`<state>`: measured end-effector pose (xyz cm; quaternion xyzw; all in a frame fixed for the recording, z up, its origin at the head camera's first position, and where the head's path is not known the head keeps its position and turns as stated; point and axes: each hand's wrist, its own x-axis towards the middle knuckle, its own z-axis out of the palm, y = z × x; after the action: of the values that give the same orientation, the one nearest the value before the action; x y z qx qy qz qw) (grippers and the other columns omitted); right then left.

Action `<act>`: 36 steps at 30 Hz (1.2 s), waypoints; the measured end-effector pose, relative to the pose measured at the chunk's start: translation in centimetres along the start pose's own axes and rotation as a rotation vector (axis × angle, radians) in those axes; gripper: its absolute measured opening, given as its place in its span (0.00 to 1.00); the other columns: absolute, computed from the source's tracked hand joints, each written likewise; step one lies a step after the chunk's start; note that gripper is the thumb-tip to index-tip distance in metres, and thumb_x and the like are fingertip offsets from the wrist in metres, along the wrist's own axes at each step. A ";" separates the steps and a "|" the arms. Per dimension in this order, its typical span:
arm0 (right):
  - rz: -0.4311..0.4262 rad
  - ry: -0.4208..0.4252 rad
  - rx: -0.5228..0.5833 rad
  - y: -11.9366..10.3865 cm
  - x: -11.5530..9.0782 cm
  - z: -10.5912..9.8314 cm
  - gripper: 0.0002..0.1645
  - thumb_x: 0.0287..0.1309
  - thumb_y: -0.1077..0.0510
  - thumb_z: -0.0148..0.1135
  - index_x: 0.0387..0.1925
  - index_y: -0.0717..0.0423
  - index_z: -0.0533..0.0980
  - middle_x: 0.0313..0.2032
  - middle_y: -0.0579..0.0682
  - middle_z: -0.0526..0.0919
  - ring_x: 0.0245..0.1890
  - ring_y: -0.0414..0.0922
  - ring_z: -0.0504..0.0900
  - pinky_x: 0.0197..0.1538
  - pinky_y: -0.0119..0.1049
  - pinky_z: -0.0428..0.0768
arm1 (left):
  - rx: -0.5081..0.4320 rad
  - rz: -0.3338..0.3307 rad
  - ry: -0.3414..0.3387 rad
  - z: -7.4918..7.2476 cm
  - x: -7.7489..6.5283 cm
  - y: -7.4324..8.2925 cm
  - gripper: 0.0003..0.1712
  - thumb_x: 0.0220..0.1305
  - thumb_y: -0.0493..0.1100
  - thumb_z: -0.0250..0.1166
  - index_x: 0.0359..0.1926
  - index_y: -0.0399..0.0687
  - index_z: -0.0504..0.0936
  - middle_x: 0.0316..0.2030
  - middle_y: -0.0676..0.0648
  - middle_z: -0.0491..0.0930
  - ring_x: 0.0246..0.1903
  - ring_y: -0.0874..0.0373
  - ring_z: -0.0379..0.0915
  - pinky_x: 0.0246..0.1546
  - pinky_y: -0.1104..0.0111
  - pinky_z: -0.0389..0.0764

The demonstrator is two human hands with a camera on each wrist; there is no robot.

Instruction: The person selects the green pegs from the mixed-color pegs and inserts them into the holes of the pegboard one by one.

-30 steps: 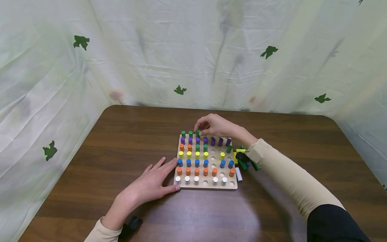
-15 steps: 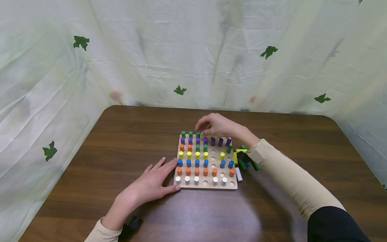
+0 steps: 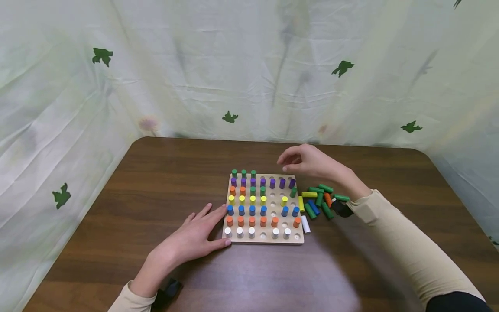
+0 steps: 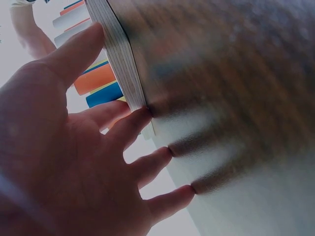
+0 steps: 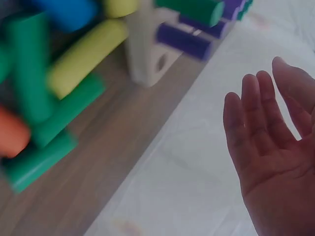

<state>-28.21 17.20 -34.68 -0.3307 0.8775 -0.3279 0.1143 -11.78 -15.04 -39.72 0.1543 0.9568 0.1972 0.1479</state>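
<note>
The right hand (image 3: 312,162), grip empty, fingers loosely bent, has left the third green peg (image 3: 253,173), now standing beside bare holes in the back row of the board (image 3: 279,207). The left hand (image 3: 196,234), fingers spread, touches the board.

Brown wood-grain table (image 3: 175,173), far corners rounded. Pegboard (image 3: 257,241) lying flat on it. Just right of board, loose pegs on their sides: several green pegs (image 3: 327,210), two yellow pegs (image 3: 309,195), blue peg (image 3: 313,207), orange peg (image 3: 328,199), white peg (image 3: 306,225) nearest front.

No text, labels or numbers can be read anywhere.
</note>
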 end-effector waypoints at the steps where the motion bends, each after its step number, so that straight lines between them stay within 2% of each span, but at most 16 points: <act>1: 0.011 0.001 -0.006 0.3 -0.4 -0.1 0.11 0.64 0.59 0.65 0.48 0.52 0.82 0.45 0.50 0.84 0.40 0.43 0.82 0.45 0.41 0.81 | 0.002 0.001 0.002 0.0 0.0 0.0 0.51 0.59 0.67 0.65 0.76 0.50 0.58 0.73 0.50 0.58 0.74 0.43 0.41 0.66 0.35 0.46; 11: 0.091 0.029 -0.050 3.8 -3.9 -1.1 0.12 0.62 0.60 0.67 0.47 0.56 0.83 0.41 0.46 0.85 0.38 0.45 0.81 0.44 0.40 0.82 | 0.000 0.023 0.019 -0.1 -0.2 -0.3 0.50 0.60 0.65 0.66 0.75 0.49 0.59 0.73 0.49 0.59 0.74 0.42 0.43 0.66 0.35 0.48; 19: 0.148 0.001 -0.076 5.9 -6.1 -1.3 0.13 0.61 0.62 0.67 0.47 0.57 0.82 0.41 0.46 0.85 0.39 0.45 0.82 0.45 0.42 0.82 | -0.001 0.033 0.025 -0.2 -0.2 -0.4 0.49 0.60 0.64 0.67 0.75 0.49 0.59 0.73 0.49 0.59 0.74 0.42 0.43 0.65 0.35 0.48; 28: 0.177 -0.026 -0.104 7.5 -7.0 -0.6 0.10 0.60 0.63 0.67 0.44 0.54 0.83 0.39 0.45 0.85 0.39 0.45 0.81 0.48 0.47 0.81 | -0.012 0.006 -0.001 -0.2 -0.2 -0.4 0.50 0.59 0.67 0.66 0.75 0.51 0.59 0.73 0.49 0.59 0.74 0.42 0.41 0.66 0.36 0.46; 36: 0.192 -0.019 -0.123 8.0 -7.1 -0.3 0.10 0.59 0.65 0.67 0.44 0.55 0.84 0.38 0.46 0.85 0.35 0.44 0.79 0.44 0.43 0.80 | -0.003 0.032 0.021 -0.1 -0.2 -0.4 0.50 0.59 0.65 0.67 0.75 0.49 0.60 0.73 0.49 0.60 0.74 0.42 0.43 0.65 0.35 0.49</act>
<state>-27.05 26.55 -39.76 -0.2548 0.9224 -0.2580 0.1330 -11.70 -15.49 -39.73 0.1672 0.9554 0.2024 0.1350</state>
